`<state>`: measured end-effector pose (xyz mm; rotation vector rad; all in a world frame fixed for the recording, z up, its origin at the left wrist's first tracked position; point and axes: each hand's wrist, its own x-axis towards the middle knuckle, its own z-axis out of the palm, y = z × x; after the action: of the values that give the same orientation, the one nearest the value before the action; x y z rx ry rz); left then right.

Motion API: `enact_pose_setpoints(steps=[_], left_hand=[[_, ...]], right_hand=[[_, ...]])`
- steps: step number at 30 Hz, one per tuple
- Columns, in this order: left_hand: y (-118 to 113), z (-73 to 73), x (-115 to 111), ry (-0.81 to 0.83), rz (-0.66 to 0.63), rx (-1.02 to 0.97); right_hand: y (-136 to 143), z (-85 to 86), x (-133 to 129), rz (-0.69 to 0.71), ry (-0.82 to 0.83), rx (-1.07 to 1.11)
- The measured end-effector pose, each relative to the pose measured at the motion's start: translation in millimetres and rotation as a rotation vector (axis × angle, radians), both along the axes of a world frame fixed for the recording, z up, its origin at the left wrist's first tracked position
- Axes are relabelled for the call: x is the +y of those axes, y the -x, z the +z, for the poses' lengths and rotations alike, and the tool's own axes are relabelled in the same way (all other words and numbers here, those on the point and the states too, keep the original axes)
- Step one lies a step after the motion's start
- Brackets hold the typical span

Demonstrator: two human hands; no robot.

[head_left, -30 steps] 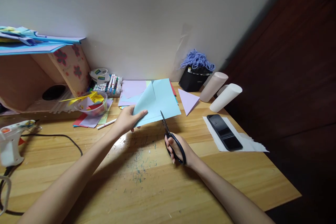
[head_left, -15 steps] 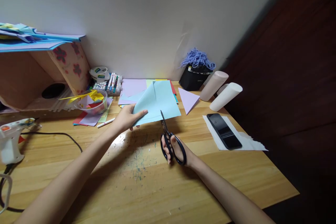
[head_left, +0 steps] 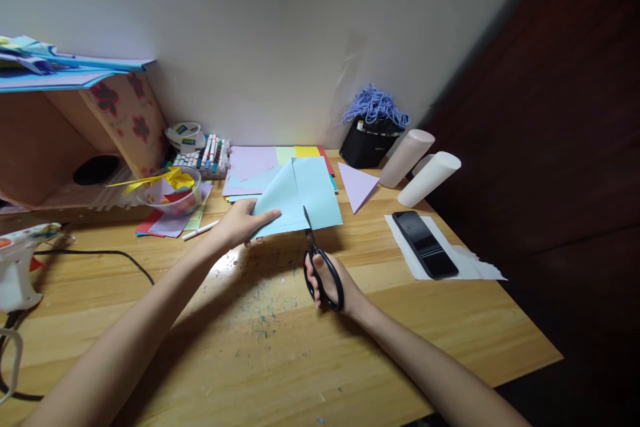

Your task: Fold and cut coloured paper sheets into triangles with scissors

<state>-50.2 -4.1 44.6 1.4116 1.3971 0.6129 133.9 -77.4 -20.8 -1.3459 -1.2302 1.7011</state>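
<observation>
A light blue sheet of paper (head_left: 310,190), folded over on its left side, is raised above the desk. My left hand (head_left: 245,223) pinches its lower left corner, thumb on top and fingers beneath. In my right hand (head_left: 333,280) are black-handled scissors (head_left: 310,237), fingers through the loops. One blade lies over the paper's near edge; the other is hidden under it. A lilac paper triangle (head_left: 357,187) lies to the right of the sheet, and stacked coloured papers (head_left: 250,163) lie behind it.
At right a phone (head_left: 425,243) rests on white paper, near two pale cylinders (head_left: 430,179). A black pouch (head_left: 373,143) with blue yarn stands by the wall. Markers (head_left: 213,153), a plastic bowl of scraps (head_left: 170,193) and a glue gun (head_left: 20,267) with its cord occupy the left.
The scissor handles have come closer together as my right hand closes on them. The blades stay at the paper's near edge. My left hand keeps its hold, and the view has shifted slightly.
</observation>
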Motion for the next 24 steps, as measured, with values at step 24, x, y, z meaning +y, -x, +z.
enact_pose_setpoints(steps=[24], left_hand=[[15.5, -0.1, 14.1, -0.059, 0.029, 0.048]], right_hand=[[17.8, -8.7, 39.7, -0.001, -0.098, -0.119]])
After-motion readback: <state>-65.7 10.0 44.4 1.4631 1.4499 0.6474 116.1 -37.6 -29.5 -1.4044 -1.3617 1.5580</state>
